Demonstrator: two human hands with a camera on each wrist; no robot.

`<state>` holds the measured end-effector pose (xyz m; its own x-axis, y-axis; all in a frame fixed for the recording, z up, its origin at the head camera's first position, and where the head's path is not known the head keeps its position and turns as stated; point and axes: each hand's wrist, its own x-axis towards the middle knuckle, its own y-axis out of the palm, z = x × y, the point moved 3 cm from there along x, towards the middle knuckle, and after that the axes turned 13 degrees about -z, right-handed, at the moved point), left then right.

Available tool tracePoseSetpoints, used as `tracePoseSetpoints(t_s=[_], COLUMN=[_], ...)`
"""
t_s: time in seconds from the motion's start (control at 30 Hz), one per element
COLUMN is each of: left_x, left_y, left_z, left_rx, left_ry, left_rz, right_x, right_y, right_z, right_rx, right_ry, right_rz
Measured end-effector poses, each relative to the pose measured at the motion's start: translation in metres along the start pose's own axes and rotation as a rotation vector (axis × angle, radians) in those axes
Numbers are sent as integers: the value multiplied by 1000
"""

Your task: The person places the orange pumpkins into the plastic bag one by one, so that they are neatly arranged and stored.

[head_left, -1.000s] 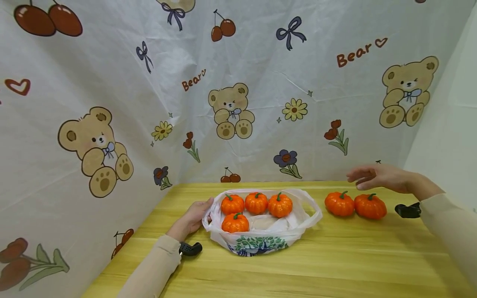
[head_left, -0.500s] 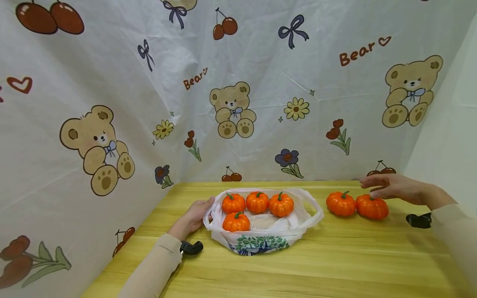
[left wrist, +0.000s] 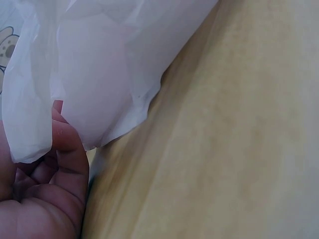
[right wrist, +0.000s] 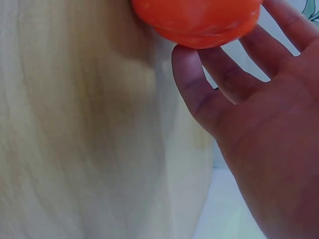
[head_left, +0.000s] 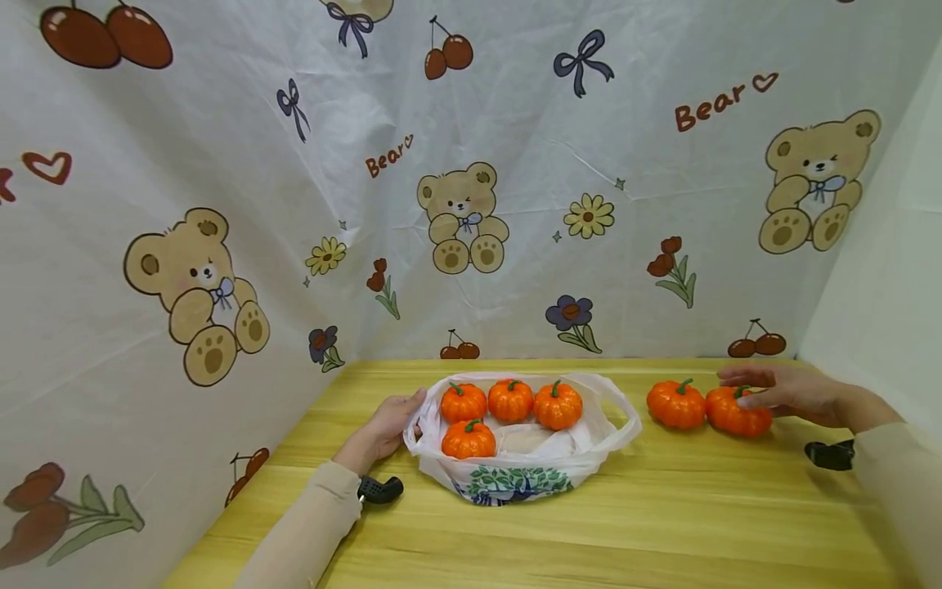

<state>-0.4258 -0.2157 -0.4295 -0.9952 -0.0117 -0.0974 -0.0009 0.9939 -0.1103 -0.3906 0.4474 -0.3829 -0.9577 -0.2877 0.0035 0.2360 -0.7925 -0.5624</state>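
At the left end of a white plastic bag [head_left: 515, 484], my left hand [head_left: 386, 427] grips the bag's edge. In the left wrist view, the fingers [left wrist: 70, 149] curl around the thin plastic. Inside the bag sit several small orange pumpkins [head_left: 468, 439] with green stems. To its right, two more pumpkins stand side by side on the wooden table: a left one [head_left: 675, 405] and a right one [head_left: 738, 411]. Over the right pumpkin, my right hand [head_left: 809, 394] has its thumb and fingers spread around the near side. The right wrist view shows the thumb tip [right wrist: 187, 59] right at the pumpkin's underside.
The wooden table [head_left: 559, 540] runs back to a cloth backdrop [head_left: 515, 245] printed with bears and cherries. A white wall [head_left: 876, 311] rises at the right. Black wrist devices [head_left: 381, 490] are worn at both sleeves.
My right hand has moved right and down, from above the two pumpkins to the right one. My left hand keeps its hold on the bag, and the pumpkins stay put.
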Motion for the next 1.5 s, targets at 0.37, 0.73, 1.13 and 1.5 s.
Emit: tracePoseSetpoints(t_s=[0.37, 0.73, 1.13, 1.5], left_x=[0, 3, 3, 4], left_y=[0, 0, 0, 0], left_z=[-1, 1, 2, 3], left_rx=[0, -14, -15, -11], left_ry=[-2, 7, 6, 2], left_rz=[0, 0, 5, 2], right_x=[-1, -2, -6, -11], right_y=[4, 3, 0, -14], right_z=[-12, -11, -17, 3], right_rx=[52, 18, -40, 11], right_ry=[37, 42, 32, 38], right_rz=[58, 44, -18, -29])
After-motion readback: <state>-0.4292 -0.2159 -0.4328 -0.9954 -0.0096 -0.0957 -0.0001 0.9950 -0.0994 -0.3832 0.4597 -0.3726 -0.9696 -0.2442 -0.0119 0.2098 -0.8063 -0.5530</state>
